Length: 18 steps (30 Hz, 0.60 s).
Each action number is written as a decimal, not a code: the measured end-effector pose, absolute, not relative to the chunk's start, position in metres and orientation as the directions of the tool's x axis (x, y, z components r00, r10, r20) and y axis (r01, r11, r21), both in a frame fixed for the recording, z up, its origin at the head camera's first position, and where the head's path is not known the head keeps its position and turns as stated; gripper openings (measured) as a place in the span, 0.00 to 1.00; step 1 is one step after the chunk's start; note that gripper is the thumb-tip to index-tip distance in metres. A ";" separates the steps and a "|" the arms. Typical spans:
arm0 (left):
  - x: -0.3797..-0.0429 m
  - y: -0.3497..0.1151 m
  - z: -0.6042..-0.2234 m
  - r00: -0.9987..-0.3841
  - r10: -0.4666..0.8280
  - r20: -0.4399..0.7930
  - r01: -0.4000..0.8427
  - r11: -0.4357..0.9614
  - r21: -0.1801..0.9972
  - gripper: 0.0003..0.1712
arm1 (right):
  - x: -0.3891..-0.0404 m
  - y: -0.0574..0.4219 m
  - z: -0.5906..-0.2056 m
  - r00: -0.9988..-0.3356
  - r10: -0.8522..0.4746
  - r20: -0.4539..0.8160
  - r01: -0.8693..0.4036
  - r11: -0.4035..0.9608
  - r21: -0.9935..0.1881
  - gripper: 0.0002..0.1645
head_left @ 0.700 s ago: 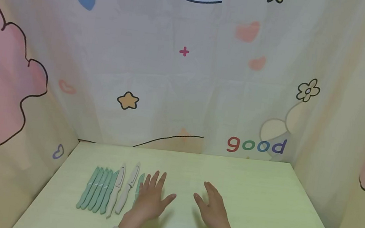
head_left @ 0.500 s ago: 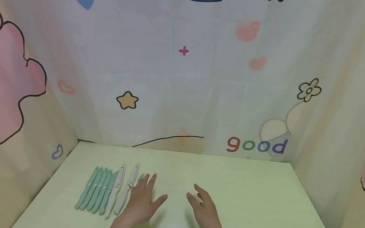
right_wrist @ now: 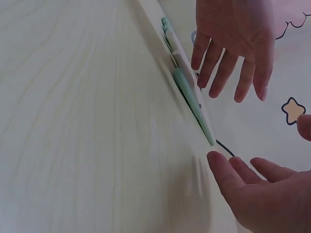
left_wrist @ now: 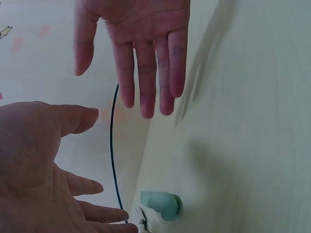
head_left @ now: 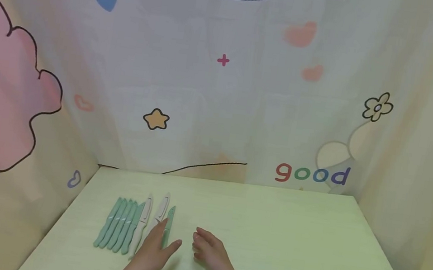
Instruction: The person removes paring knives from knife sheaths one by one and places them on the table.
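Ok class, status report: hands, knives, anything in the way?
Left hand, right hand: open, holding nothing. Knives side by side on table. In the way: left hand screens part of one white knife in head view.

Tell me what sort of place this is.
Probably a small makeshift booth, perhaps for recording: cartoon-printed cloth hangs at the back and both sides of a pale tabletop, with green and white knives laid side by side.

Knives [head_left: 132, 228] on table [head_left: 289, 240], left side
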State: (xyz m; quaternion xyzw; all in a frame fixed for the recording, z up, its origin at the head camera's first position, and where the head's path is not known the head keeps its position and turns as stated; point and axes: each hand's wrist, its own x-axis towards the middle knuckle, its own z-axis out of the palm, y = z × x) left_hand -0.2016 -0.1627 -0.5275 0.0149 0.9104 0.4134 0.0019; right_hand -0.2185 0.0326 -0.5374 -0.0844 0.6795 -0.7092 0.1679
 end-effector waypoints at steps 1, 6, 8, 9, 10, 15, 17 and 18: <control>-0.201 -0.164 -0.529 -1.000 0.021 0.003 0.016 0.653 0.757 0.51 | -0.218 0.028 -0.538 -0.926 -0.358 -0.120 0.143 -0.039 -0.989 0.41; -0.197 -0.169 -0.531 -0.999 -0.010 -0.044 -0.041 0.617 0.786 0.52 | -0.221 0.008 -0.542 -0.903 -0.411 -0.125 0.179 -0.095 -0.979 0.40; -0.196 -0.171 -0.532 -0.998 -0.019 -0.068 -0.066 0.591 0.804 0.52 | -0.222 0.002 -0.545 -0.890 -0.442 -0.116 0.185 -0.117 -0.976 0.40; -0.195 -0.171 -0.533 -0.997 -0.022 -0.080 -0.078 0.578 0.813 0.53 | -0.222 -0.001 -0.546 -0.883 -0.455 -0.116 0.196 -0.132 -0.972 0.40; -0.195 -0.172 -0.534 -0.996 -0.024 -0.089 -0.087 0.566 0.820 0.53 | -0.223 -0.004 -0.548 -0.880 -0.461 -0.117 0.204 -0.143 -0.968 0.40; -0.194 -0.174 -0.542 -0.993 -0.032 -0.117 -0.116 0.526 0.842 0.52 | -0.222 -0.016 -0.551 -0.876 -0.459 -0.147 0.254 -0.180 -0.950 0.38; -0.194 -0.174 -0.543 -0.992 -0.033 -0.118 -0.119 0.513 0.850 0.51 | -0.222 -0.019 -0.552 -0.874 -0.459 -0.156 0.263 -0.179 -0.948 0.37; -0.193 -0.173 -0.542 -0.992 -0.035 -0.118 -0.119 0.505 0.855 0.50 | -0.222 -0.021 -0.552 -0.873 -0.460 -0.160 0.267 -0.177 -0.947 0.36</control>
